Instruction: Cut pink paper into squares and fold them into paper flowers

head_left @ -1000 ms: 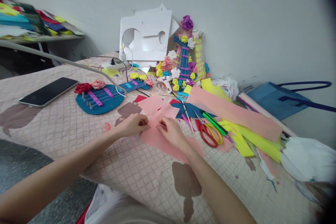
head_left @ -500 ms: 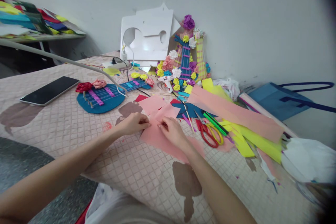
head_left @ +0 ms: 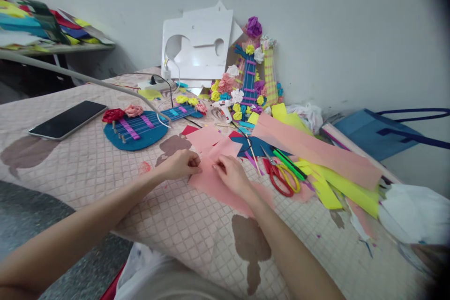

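Head view: my table (head_left: pixel 176 225), under its quilted cloth, takes up most of what I see. A blue bag (head_left: pixel 372 133) is by the wall to my right, and a white cut-out board (head_left: pixel 202 35) stands at the back. A blue guitar (head_left: pixel 154 129) lies ahead on my left; red-and-yellow scissors (head_left: pixel 274 168) crowd the space just beside my right hand (head_left: pixel 230 173). The pink paper (head_left: pixel 218 187) lies beneath both hands, my left hand (head_left: pixel 181 165) near its left edge. Both are narrow, fingers curled; whether they pinch it, I cannot tell.
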`<state>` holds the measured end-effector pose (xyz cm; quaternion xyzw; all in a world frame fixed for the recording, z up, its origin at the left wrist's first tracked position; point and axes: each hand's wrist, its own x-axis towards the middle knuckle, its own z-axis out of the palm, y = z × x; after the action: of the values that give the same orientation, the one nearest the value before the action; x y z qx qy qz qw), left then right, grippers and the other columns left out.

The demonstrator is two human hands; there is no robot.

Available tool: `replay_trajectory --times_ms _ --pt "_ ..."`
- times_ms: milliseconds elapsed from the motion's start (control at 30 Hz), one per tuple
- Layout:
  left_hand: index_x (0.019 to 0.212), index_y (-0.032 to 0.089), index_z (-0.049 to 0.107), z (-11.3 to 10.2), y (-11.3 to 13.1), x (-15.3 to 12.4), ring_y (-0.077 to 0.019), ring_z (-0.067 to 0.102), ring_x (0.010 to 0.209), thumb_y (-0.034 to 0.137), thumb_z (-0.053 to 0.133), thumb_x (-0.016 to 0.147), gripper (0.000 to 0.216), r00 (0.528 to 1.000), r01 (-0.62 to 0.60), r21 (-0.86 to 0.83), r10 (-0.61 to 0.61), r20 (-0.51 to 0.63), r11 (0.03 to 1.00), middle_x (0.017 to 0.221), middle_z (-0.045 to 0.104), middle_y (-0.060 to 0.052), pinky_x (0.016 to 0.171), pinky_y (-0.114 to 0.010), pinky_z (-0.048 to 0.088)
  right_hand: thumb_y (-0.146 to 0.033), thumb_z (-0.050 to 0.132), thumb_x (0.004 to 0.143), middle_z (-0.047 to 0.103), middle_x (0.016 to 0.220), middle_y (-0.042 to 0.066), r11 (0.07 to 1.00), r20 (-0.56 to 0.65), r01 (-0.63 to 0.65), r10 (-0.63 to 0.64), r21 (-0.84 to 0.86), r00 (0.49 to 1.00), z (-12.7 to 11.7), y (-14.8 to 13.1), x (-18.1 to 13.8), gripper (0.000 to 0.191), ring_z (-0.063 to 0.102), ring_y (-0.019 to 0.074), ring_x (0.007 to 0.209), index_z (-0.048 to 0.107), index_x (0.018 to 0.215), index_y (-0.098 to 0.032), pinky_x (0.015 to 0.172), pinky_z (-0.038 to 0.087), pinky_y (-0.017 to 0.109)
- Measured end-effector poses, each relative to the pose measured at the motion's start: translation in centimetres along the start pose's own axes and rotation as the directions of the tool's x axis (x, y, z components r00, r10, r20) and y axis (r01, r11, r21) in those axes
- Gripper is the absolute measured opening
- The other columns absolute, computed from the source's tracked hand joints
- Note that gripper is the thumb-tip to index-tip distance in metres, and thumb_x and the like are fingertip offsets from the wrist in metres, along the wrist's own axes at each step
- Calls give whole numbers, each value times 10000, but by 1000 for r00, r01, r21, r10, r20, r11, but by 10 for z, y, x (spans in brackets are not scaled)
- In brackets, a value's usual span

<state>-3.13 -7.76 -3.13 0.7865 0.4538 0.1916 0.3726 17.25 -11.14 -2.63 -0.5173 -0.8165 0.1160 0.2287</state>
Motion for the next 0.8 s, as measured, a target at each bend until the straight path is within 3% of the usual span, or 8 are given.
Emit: replay_trajectory --times_ms 467,567,667,800 --pt "661 161 588 -4 6 -2 -121 487 558 411 546 714 259 1000 -1 91 1 -4 996 571 569 15 533 -225 327 -145 530 834 605 756 24 1000 -9 8 -8 -4 1000 1 0 -1 87 528 182 748 538 768 -200 689 382 293" --pt "656 157 586 -4 5 -2 -121 488 560 418 549 714 270 1000 -4 84 5 -1 996 573 570 14 537 -228 328 -155 523 838 615 875 65 1000 -58 11 -12 -11 998 -4 -3 -1 50 529 217 874 548 856 -194 785 408 339" --pt "659 158 589 -5 4 -1 -122 491 560 430 552 711 280 1000 10 73 -11 11 997 576 578 14 535 -230 331 -167 513 842 590 1014 106 999 -139 32 -31 9 990 -15 -7 -3 142 505 241 1007 539 981 -177 894 400 383" --pt "657 162 596 -9 3 -3 -122 495 552 424 565 702 268 998 46 72 -48 35 996 570 579 16 521 -227 327 -175 516 837 570 1055 98 996 -224 50 -31 80 974 -37 -8 -13 205 515 230 1039 535 1041 -191 910 424 377"
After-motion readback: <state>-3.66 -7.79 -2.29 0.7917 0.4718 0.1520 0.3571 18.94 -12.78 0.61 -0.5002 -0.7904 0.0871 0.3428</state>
